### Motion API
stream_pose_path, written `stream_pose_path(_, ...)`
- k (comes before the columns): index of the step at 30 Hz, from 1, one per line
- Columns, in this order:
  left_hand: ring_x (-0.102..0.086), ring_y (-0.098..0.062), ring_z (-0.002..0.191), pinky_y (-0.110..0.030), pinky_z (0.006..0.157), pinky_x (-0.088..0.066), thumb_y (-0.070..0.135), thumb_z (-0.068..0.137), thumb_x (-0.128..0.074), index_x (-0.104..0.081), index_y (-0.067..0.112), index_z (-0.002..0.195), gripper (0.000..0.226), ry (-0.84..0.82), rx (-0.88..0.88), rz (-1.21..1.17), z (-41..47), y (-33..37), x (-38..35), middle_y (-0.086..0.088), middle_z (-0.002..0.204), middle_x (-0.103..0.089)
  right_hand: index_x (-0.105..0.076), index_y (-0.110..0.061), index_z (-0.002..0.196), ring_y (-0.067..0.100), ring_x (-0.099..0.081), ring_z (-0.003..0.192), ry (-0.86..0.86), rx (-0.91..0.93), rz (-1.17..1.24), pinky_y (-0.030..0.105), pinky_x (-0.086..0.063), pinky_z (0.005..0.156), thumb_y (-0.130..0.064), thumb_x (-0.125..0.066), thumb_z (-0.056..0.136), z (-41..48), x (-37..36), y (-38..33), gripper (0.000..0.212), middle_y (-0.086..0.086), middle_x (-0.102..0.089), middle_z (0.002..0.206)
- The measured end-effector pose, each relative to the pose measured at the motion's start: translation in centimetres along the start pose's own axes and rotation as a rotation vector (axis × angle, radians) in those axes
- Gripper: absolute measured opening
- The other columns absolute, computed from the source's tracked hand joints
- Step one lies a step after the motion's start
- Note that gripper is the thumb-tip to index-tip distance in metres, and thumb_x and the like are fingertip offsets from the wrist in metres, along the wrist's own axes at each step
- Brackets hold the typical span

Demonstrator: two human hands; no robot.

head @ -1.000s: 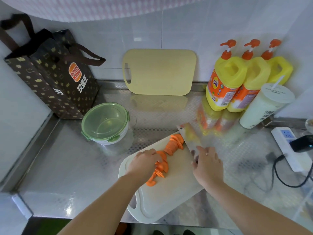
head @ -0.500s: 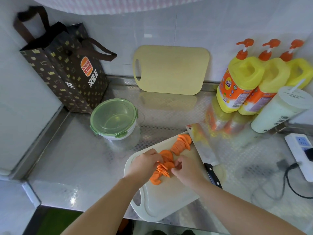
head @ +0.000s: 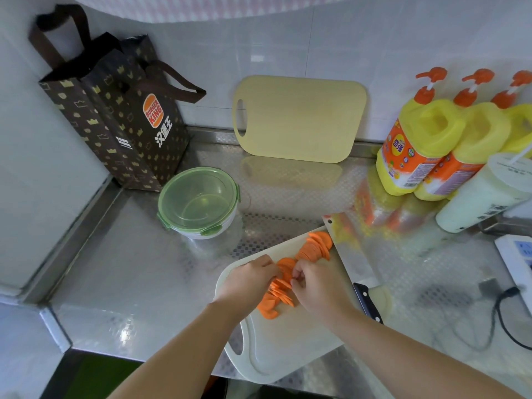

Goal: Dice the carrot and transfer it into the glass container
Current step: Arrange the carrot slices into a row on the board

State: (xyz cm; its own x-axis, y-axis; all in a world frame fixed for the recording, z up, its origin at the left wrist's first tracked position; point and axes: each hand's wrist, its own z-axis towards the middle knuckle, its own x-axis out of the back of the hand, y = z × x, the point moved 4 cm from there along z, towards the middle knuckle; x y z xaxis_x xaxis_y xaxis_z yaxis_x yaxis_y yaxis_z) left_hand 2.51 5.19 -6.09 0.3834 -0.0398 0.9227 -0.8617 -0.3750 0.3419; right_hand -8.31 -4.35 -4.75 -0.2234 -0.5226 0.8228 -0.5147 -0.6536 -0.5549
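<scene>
Now my left hand (head: 250,279) and right hand (head: 319,286) pinch the carrot slices (head: 280,292) between them on the white cutting board (head: 288,341); the cleaver (head: 349,251) lies along the board's right edge.

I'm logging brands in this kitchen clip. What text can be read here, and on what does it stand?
"BURGER KING": round logo on the brown paper bag.
"汉堡王": white characters below that logo.
Small white print lower on the bag: too small to read.
Labels on the yellow bottles: blurred, unreadable.
Print on the white cup: blurred, unreadable.
</scene>
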Motion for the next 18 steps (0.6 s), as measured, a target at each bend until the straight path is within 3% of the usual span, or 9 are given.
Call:
stream_pose_path(2, -0.059, -0.016, 0.093, -0.023, 0.075, -0.046, 0.009, 0.093, -0.049, -0.06, 0.03, 0.117, 0.034, 0.025, 0.006, -0.006, 0.0, -0.6, 0.2, 0.008, 0.111, -0.053, -0.062, -0.02, 0.091, 0.007, -0.06, 0.077, 0.008, 0.01, -0.01, 0.012, -0.044, 0.064, -0.021, -0.06, 0.089, 0.2, 0.1, 0.1, 0.004, -0.005, -0.066, 0.084)
stream_pose_path(6, -0.06, -0.018, 0.092, -0.033, 0.076, -0.051, 0.005, 0.093, -0.046, -0.056, 0.033, 0.116, 0.038, 0.014, 0.056, -0.017, -0.1, -1.7, 0.3, 0.009, 0.11, -0.049, -0.063, -0.02, 0.089, 0.006, -0.061, 0.074, 0.023, 0.032, 0.015, 0.01, -0.04, 0.058, -0.02, -0.063, 0.087, 0.1, 0.2, -0.2, 0.002, -0.007, -0.066, 0.079)
stream_pose_path(9, -0.059, -0.018, 0.094, -0.025, 0.07, -0.044, 0.002, 0.093, -0.043, -0.053, 0.032, 0.119, 0.042, 0.004, 0.038, 0.005, 0.0, -1.4, 0.4, 0.009, 0.114, -0.047, -0.063, -0.019, 0.086, 0.009, -0.063, 0.072, 0.041, 0.025, 0.04, 0.02, -0.045, 0.061, -0.017, -0.064, 0.084, 0.2, 0.1, -0.2, 0.003, -0.005, -0.067, 0.076)
stream_pose_path(11, -0.057, -0.015, 0.096, -0.019, 0.066, -0.035, 0.004, 0.093, -0.044, -0.052, 0.032, 0.122, 0.041, 0.003, 0.006, 0.038, 0.0, -1.0, 0.5, 0.009, 0.116, -0.047, -0.063, -0.019, 0.087, 0.009, -0.062, 0.071, 0.031, 0.028, 0.044, 0.016, -0.042, 0.059, -0.017, -0.064, 0.084, 0.3, 0.0, -0.1, 0.004, -0.005, -0.067, 0.076)
stream_pose_path(13, -0.057, -0.014, 0.096, -0.02, 0.068, -0.038, 0.009, 0.095, -0.045, -0.052, 0.033, 0.123, 0.037, -0.008, -0.031, 0.051, 0.0, -0.8, 0.2, 0.009, 0.117, -0.047, -0.062, -0.018, 0.086, 0.007, -0.06, 0.069, 0.013, 0.043, 0.039, 0.013, -0.04, 0.057, -0.016, -0.064, 0.084, 0.3, -0.1, 0.0, 0.004, -0.005, -0.066, 0.076)
stream_pose_path(16, -0.057, -0.014, 0.097, -0.027, 0.078, -0.046, 0.019, 0.098, -0.043, -0.053, 0.033, 0.121, 0.029, -0.039, -0.034, 0.011, -0.2, -0.9, 0.1, 0.008, 0.114, -0.049, -0.061, -0.018, 0.087, 0.006, -0.059, 0.069, 0.003, 0.06, 0.058, 0.019, -0.047, 0.06, -0.016, -0.063, 0.085, 0.1, -0.1, 0.1, 0.004, -0.006, -0.064, 0.075)
stream_pose_path(18, -0.056, -0.014, 0.098, -0.027, 0.081, -0.046, 0.022, 0.1, -0.04, -0.055, 0.032, 0.12, 0.027, -0.033, -0.039, 0.004, -0.3, -1.0, 0.2, 0.008, 0.114, -0.051, -0.061, -0.018, 0.087, 0.004, -0.057, 0.069, 0.002, 0.072, 0.063, 0.013, -0.042, 0.058, -0.017, -0.064, 0.085, -0.1, -0.1, 0.2, 0.004, -0.009, -0.061, 0.074)
